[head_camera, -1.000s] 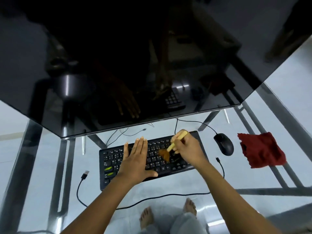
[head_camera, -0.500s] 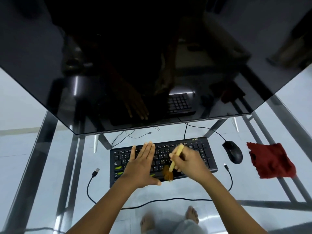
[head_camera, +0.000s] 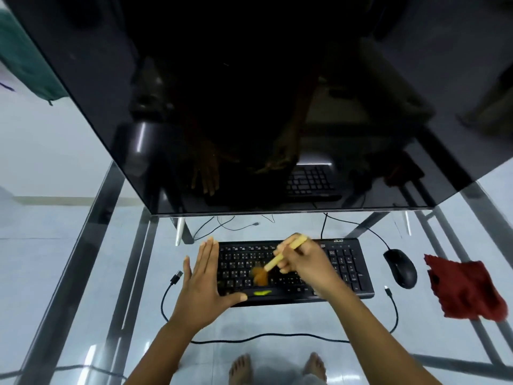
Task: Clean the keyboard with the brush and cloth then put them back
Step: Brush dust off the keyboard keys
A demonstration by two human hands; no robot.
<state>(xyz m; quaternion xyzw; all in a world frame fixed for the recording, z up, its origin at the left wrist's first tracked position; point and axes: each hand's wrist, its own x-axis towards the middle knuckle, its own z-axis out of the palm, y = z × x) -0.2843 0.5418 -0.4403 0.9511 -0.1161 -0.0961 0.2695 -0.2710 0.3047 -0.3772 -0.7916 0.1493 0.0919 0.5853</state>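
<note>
Black keyboard (head_camera: 294,270) under blurred orange-bristled brush (head_camera: 280,259) gripped in right hand (head_camera: 308,262); left hand (head_camera: 202,284) flat, fingers spread.

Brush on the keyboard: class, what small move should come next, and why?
Probably sweep the brush rightward along the keyboard. The right hand has its bristles on the middle keys, the left hand steadies the left end, and the cloth lies unused.

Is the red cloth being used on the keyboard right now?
No, the crumpled red cloth lies untouched beside the black computer mouse.
</note>
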